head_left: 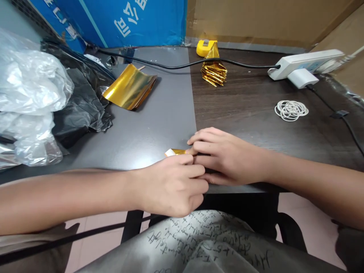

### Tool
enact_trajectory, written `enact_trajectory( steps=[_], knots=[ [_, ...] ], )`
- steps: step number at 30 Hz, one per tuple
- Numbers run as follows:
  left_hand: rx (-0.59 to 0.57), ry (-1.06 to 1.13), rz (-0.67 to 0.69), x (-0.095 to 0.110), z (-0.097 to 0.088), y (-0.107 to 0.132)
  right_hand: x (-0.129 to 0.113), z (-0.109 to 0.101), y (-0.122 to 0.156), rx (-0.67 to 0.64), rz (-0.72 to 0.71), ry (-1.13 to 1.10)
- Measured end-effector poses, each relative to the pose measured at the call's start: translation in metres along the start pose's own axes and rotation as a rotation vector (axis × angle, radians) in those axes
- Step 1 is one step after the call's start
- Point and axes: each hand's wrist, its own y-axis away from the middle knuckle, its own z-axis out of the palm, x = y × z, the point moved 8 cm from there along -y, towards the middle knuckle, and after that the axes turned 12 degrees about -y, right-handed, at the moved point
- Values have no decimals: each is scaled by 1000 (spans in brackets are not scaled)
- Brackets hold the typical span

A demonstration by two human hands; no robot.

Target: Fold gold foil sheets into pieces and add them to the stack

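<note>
Both my hands meet at the table's near edge over a small folded piece of gold foil paper (pixel 174 152). My left hand (pixel 173 185) is curled, its thumb and fingers pinching the paper. My right hand (pixel 224 155) lies over the paper's right part with fingers pressed together on it. Only the paper's left tip shows; the hands hide everything else of it.
A curved stack of gold foil sheets (pixel 130 88) lies at the back left, a pile of folded gold pieces (pixel 214 72) at the back middle by a yellow tape measure (pixel 204 47). Plastic bags (pixel 31 94) fill the left. A power strip (pixel 307 62), cable and white rubber bands (pixel 291 110) sit right.
</note>
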Motion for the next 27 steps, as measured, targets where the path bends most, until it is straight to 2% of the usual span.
enact_trajectory(
  steps=[3,5,10,14,19,27],
  knots=[
    [4,20,26,-1,-1,2,-3,1,-1,11,-1,33],
    [-13,25,1,-10,0,4,-2,-1,-1,30,2,70],
    [-113,105,-147,-45,11,13,11,-9,1,79,66,194],
    [-176,292,-311,-68,21,18,23,-10,3,125,139,74],
    [-221,431,-376,-71,26,19,25,-8,5,171,116,-125],
    [-234,432,-461,-70,27,20,26,-8,5,151,91,-244]
  ],
)
